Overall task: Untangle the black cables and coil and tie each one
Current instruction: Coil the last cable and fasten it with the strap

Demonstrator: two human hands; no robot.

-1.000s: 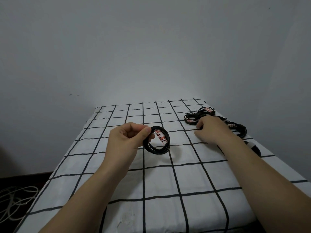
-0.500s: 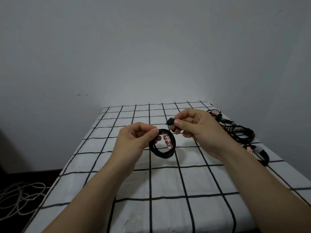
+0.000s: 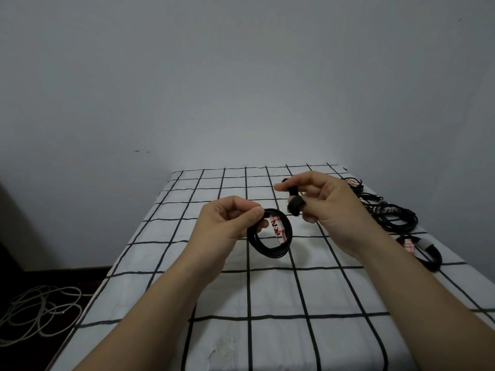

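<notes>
A small black coiled cable (image 3: 267, 246) with a white label in red print hangs in the air above the table. My left hand (image 3: 227, 222) pinches the coil's upper left side between thumb and fingers. My right hand (image 3: 324, 203) is just right of the coil and pinches a black strap (image 3: 294, 204), which is bent over between its fingertips. Whether the strap joins the coil I cannot tell. More black cables (image 3: 393, 218), coiled and labelled, lie in a row along the table's right edge.
The table carries a white cloth with a black grid (image 3: 267, 330) and stands against a plain grey wall. A thick black cable with a white band (image 3: 428, 257) lies at the right edge. Pale cable loops (image 3: 40, 314) lie on the dark floor at the left.
My right hand left the pile of cables at the right, rose with a black strap and came beside the coil. The left hand kept holding the coil.
</notes>
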